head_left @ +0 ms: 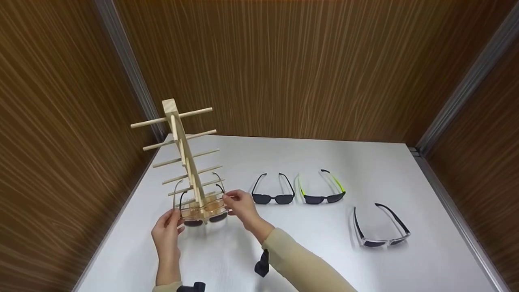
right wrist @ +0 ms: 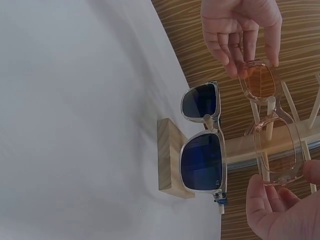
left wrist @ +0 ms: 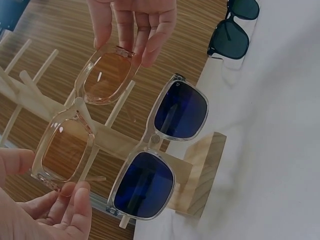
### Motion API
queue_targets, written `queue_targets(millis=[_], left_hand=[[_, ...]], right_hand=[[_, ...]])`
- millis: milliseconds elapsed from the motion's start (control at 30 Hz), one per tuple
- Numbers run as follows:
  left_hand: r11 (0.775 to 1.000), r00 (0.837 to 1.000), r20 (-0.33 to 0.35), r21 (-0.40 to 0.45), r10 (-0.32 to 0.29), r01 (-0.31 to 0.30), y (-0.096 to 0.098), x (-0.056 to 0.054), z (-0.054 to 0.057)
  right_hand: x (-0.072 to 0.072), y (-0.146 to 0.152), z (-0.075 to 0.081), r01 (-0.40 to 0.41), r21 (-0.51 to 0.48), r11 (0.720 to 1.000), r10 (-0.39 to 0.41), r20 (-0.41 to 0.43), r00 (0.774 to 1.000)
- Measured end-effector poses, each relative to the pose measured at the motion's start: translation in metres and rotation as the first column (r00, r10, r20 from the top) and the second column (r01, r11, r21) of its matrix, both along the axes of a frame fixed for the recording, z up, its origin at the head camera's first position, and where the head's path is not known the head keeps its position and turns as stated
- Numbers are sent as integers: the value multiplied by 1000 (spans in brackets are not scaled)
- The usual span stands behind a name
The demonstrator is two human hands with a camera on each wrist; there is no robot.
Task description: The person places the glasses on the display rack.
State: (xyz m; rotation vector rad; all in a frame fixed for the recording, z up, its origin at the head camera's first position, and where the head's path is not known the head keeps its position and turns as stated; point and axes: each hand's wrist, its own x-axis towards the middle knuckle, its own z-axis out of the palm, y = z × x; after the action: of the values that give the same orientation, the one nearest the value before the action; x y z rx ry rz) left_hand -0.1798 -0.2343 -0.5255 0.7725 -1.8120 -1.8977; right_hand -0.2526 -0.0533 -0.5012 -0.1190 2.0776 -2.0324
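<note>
Far left, the left hand (head_left: 165, 235) has thumb and fingers pinching one end of the amber pair (left wrist: 70, 147). Then comes the rack (head_left: 190, 162), a pale wooden post with pegs jutting out both sides; it leans in the head view, and the upper pegs hold nothing. Here's the amber pair, low at the front of the rack, above the blue pair (left wrist: 145, 185): see-through frame, light orange lenses, arms unfolded and pointing back past either side of the post. Whether it rests on a peg yet, the pictures can't settle. The blue pair sits lowest, seemingly hung on the bottom peg, near the wooden base (left wrist: 200, 175), with dark blue lenses in a clear frame. Across to the right hand (head_left: 244, 209), and it pinches the other end of the amber pair, so both hands share the grip.

The tally, as it looks: one pair up, a second at the rack but not let go, three off it. Those lie on the table (head_left: 425, 267), arms unfolded: the black pair (head_left: 273, 199), the green-armed pair (head_left: 324, 199) just beside it, and, well apart, the clear-fronted pair (head_left: 383, 243).
</note>
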Motion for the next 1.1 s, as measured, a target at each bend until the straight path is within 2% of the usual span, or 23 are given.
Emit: queue_targets(millis=[100,167,467,667,833,967,1100], left_hand=[[1000,1000,-2,11,-7,7,0,1,1],[1000,1000,-6,21,-14,14,1,1,1],[999,1000,3,50,-22,22,-2,5,-1],[998,1000,19,61,-10,9,-3,9,0],[998,999,47,56,3,-5,-4,11,-7],[995,999,44,101,8,-13,-3,14,-13],[995,995,95,95,-2,-7,2,17,-15]], right_hand=[[0,2,-3,-3,-9,1000,3,-14,1000],[-7,2,-15,-6,-24,1000,6,-13,1000],[-7,7,-15,3,-38,999,-1,49,999],[-5,11,-15,0,-62,998,2,32,999],[-4,16,-19,-1,-62,998,2,17,1000],[-1,19,-20,-5,-82,997,8,34,999],[2,23,-19,-3,-93,996,7,41,999]])
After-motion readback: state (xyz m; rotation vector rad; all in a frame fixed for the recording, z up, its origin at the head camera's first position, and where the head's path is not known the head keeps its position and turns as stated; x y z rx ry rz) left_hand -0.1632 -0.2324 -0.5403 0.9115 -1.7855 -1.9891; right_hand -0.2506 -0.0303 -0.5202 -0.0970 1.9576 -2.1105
